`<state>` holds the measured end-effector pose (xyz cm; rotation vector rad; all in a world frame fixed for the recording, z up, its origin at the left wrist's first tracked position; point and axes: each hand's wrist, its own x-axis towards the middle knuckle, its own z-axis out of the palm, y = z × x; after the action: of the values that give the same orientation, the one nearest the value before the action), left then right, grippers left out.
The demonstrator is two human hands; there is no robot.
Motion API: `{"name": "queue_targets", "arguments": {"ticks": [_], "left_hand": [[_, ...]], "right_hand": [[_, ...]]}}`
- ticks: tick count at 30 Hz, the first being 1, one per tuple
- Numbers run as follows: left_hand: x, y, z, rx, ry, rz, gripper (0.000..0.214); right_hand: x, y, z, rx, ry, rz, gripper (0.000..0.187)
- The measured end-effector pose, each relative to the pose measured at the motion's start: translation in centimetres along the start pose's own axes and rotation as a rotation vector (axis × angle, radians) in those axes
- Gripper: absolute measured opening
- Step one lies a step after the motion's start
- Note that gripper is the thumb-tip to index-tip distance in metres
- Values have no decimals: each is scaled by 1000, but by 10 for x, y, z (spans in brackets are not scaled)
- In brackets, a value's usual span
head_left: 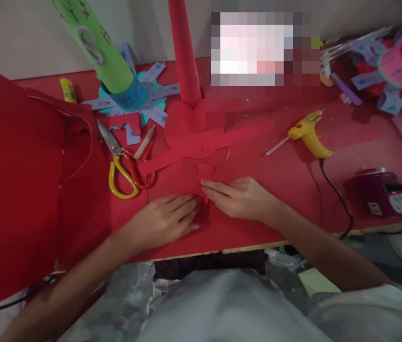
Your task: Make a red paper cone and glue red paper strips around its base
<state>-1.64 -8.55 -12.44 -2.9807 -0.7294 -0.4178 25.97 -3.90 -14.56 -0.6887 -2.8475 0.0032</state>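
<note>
A short red strip point(206, 172) that looks like paper or foam sheet lies between my two hands, just above the table's front edge. My right hand point(241, 198) is closed, its fingertips pinching the strip's right side. My left hand point(170, 217) is closed too, with its fingertips at the strip's lower end, partly hidden against the red. Straight beyond my hands is a red scalloped base point(182, 126) with long strips reaching out left and right. A tall red tube point(185, 57) stands on it.
Scissors point(117, 156) with yellow and orange handles lie left of my hands, beside a pencil-like stick point(145, 141). A green tube point(110, 61) stands behind them. To the right are a yellow glue gun point(313, 134) with its cord and a purple power box point(378, 194).
</note>
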Motion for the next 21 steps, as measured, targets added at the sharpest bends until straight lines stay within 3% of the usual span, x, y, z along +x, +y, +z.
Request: {"name": "queue_targets", "arguments": {"ticks": [5, 12, 21], "left_hand": [[-8, 23, 6, 8, -31, -165, 29], [4, 70, 16, 39, -31, -455, 48], [10, 80, 19, 79, 38, -500, 44]], "right_hand": [[1, 1, 2, 8, 33, 57, 33], [1, 2, 2, 45, 18, 51, 34], [2, 2, 3, 100, 9, 95, 34]]}}
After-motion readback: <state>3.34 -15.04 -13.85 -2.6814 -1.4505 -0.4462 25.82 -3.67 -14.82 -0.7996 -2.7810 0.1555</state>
